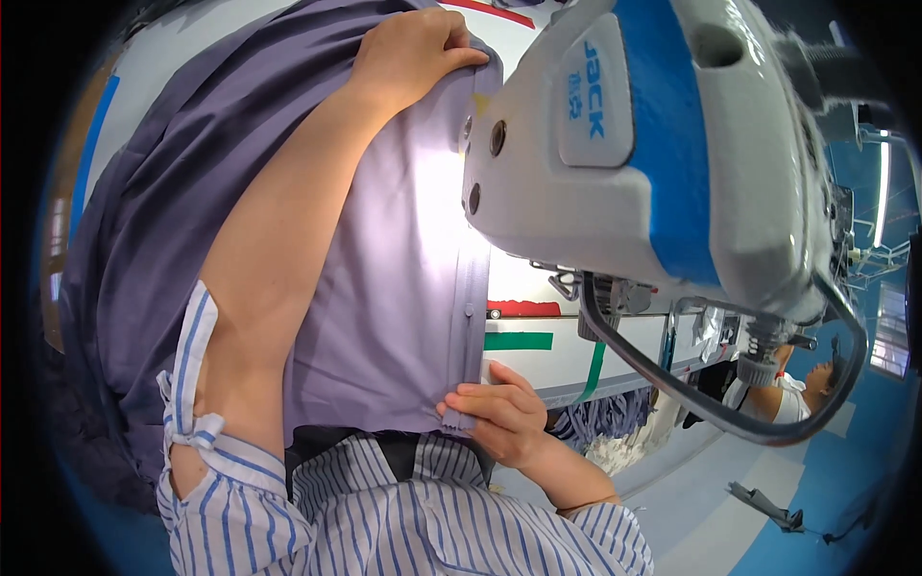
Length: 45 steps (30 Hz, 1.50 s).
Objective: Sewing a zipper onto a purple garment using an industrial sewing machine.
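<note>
A large grey-purple cloth (384, 269) lies spread over the white sewing table (538, 346) and runs under the head of a white and blue sewing machine (653, 144). My left hand (418, 48) grips the far edge of the cloth at the top, beside the machine head. My right hand (495, 413) pinches the near hemmed corner of the same cloth at the table's front edge. Between the two hands the folded hem runs straight. The needle area is hidden behind the machine head.
Red and green tape marks (519, 324) sit on the table right of the hem. A black cable (672, 384) loops below the machine. Another person (788, 389) is at the right. Cloth scraps (615, 437) lie on the blue floor.
</note>
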Each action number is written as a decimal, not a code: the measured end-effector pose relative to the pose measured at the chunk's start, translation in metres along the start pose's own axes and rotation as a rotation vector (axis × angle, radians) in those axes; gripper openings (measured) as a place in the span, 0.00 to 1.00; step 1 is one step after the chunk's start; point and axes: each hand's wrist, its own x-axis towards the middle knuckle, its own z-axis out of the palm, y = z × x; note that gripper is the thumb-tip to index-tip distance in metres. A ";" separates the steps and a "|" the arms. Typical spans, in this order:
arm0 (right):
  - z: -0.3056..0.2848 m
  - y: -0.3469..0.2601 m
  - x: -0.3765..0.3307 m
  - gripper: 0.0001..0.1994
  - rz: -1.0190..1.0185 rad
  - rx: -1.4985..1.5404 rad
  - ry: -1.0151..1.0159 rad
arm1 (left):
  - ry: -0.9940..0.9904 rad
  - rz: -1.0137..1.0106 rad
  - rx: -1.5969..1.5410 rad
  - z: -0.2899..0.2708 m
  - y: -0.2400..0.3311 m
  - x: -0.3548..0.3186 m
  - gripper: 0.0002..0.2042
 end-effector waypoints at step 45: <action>-0.016 0.035 0.062 0.13 0.152 0.027 -0.086 | -0.026 0.483 0.034 -0.034 0.009 -0.050 0.08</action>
